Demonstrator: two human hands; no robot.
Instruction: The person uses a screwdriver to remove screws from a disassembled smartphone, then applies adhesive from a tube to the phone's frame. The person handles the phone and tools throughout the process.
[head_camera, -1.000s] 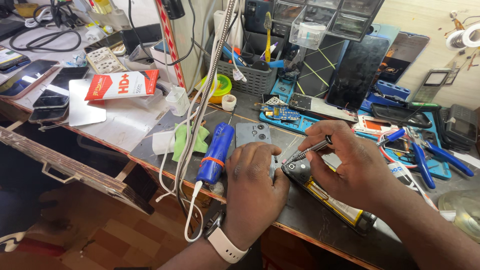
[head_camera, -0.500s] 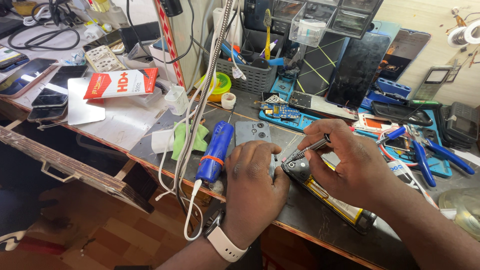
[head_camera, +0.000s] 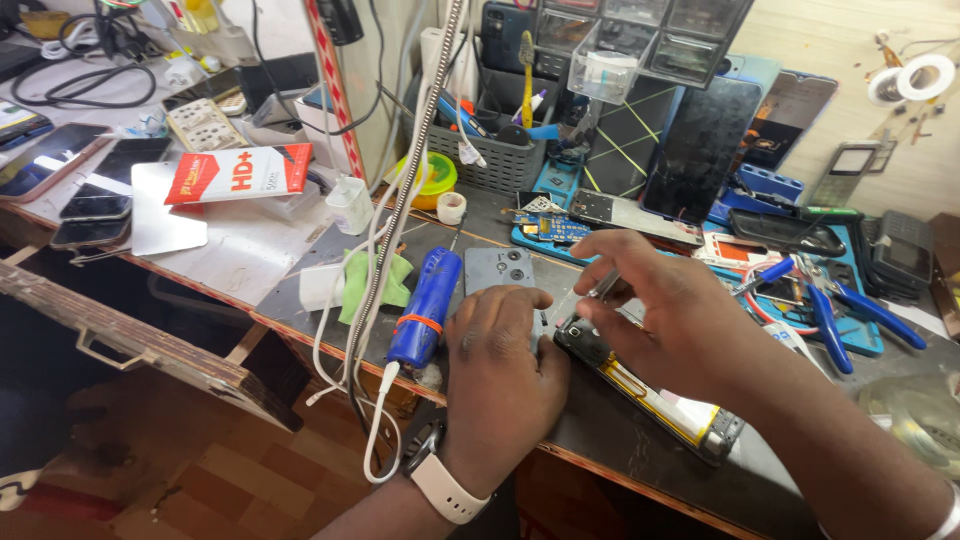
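An opened phone (head_camera: 650, 392) lies face down on the dark bench top (head_camera: 620, 450), near its front edge, set at a slant with its yellow-labelled battery exposed and its far end under the person's hands. The right hand (head_camera: 665, 315) arches over that end, thumb and forefinger pinched on slim metal tweezers (head_camera: 600, 288) whose tips point down toward the phone's upper corner. The left hand (head_camera: 500, 375), a white watch (head_camera: 440, 485) on its wrist, rests palm down on the bench just beside the phone, fingers curled and pressing at its edge; whether they grip anything beneath cannot be told. Just behind the left hand lies a grey back cover (head_camera: 500, 270) with round camera openings. To its left, a blue cylindrical tool (head_camera: 425, 305) with an orange band lies flat, a white cable (head_camera: 375, 420) trailing from its end over the bench edge. Beside it sits a crumpled green cloth (head_camera: 385, 280). Farther right, blue-handled pliers (head_camera: 850, 315) rest on a blue work mat (head_camera: 860, 335). At the rear stands a grey basket (head_camera: 500, 160) of tools, and leaning against the wall are dark screen panels (head_camera: 700, 150). At far left, a red and white box (head_camera: 240, 172) lies near several flat phones (head_camera: 60, 170).
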